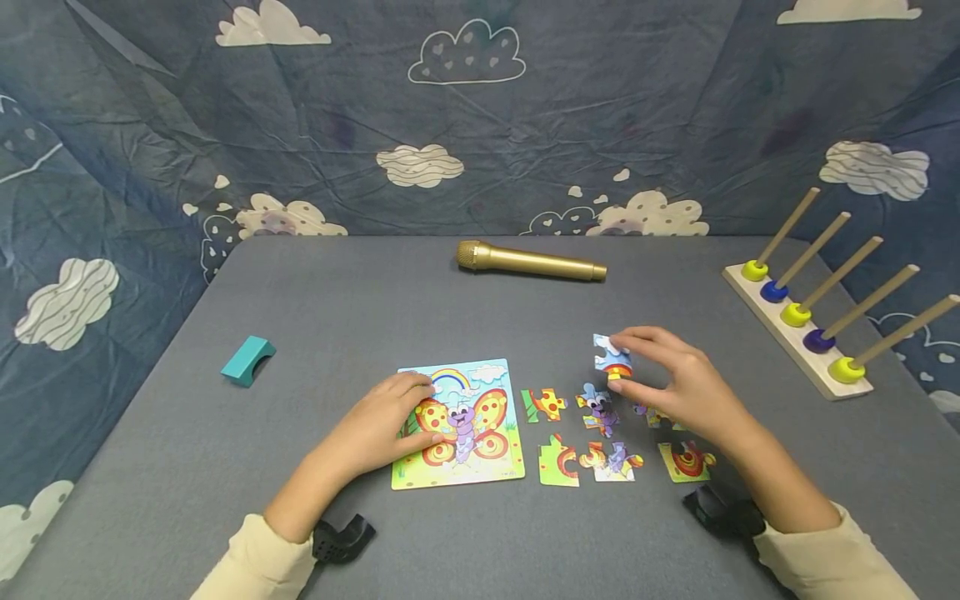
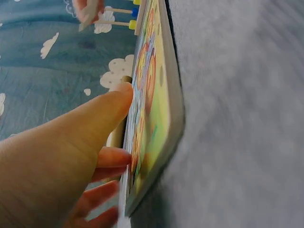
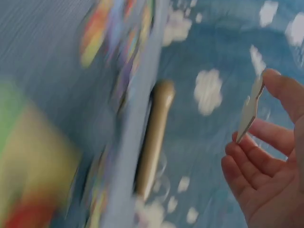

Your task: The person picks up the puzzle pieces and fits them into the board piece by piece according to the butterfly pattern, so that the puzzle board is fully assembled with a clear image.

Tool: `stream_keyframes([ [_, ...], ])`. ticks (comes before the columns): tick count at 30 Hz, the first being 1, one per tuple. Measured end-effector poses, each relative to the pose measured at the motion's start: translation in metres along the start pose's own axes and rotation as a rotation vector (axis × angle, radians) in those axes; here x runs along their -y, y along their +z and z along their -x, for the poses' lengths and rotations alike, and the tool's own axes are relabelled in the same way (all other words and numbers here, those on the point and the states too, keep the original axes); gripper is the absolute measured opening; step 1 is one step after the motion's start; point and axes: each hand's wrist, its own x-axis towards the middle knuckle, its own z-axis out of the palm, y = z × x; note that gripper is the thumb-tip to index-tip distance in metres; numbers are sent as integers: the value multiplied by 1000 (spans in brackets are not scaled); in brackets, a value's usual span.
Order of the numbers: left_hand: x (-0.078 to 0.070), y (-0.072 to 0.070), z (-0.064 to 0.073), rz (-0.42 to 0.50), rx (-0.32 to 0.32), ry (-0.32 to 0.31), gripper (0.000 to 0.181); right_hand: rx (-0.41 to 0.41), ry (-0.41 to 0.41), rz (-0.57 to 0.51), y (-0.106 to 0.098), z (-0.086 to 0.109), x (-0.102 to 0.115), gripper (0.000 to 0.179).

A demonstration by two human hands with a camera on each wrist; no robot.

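My right hand (image 1: 686, 383) pinches a puzzle piece (image 1: 617, 364) between thumb and fingers, above the table. Sky blue, white and a red-yellow arc show on its face; in the right wrist view the piece (image 3: 250, 110) appears edge-on. My left hand (image 1: 375, 425) rests on the left side of a square butterfly picture board (image 1: 491, 475), thumb and fingertips on its face. Right of the board lie several loose pieces, among them a green-yellow spotted one (image 1: 546, 405), a purple face piece (image 1: 597, 410) and a green corner piece (image 1: 557, 462). My right hand partly covers another piece (image 1: 656, 417).
A gold microphone (image 1: 532, 262) lies at the back of the grey table (image 1: 337, 300). On the right stands a wooden peg rack (image 1: 798, 333) with yellow and blue rings. A teal arch block (image 1: 249, 361) sits at the left. Behind hangs a cloud-patterned cloth (image 1: 337, 108).
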Motion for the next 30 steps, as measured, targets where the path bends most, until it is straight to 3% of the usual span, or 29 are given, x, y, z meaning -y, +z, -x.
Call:
stream_keyframes([
  [6,-4,1,-5,5,26,-31,62,27,-106,-73,26,-15,38,51],
  [13,-4,5,-9,-63,62,-19,67,143,-56,-88,67,-31,65,50],
  [18,-8,6,-12,-97,75,-7,64,218,11,-45,89,-41,70,50],
  [23,-10,6,-13,-104,49,8,62,282,69,18,107,-46,67,51],
  [30,-10,11,-16,15,44,53,68,295,84,27,118,-50,59,50],
])
